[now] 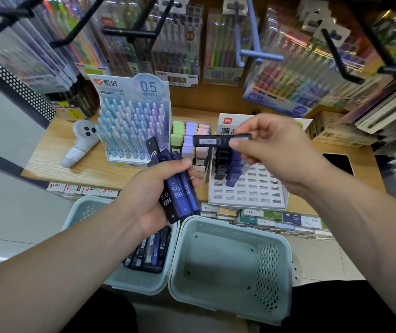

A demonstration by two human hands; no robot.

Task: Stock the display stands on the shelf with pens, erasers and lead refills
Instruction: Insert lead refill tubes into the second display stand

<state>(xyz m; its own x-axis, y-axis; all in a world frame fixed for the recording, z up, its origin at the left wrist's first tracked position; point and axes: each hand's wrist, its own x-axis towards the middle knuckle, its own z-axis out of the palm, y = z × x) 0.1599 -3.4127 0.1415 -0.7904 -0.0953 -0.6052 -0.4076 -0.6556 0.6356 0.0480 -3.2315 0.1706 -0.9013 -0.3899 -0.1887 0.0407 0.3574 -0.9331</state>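
Above the shelf's (55,162) front edge, your right hand (271,145) pinches one lead refill case (221,141) between thumb and fingertips. Its long axis lies level, 9 to 3 o'clock, free end toward 9. At its 7 o'clock, your left hand (165,188) grips a bundle of refill cases (180,191), tops pointing to 11. At the single case's 5 o'clock, the refill stand (247,188) sits at the shelf edge, open slots across its lower rows. Two baskets (230,227) stand below.

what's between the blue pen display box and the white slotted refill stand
Rows of pastel green, purple and pink erasers stand there, shown in the head view.
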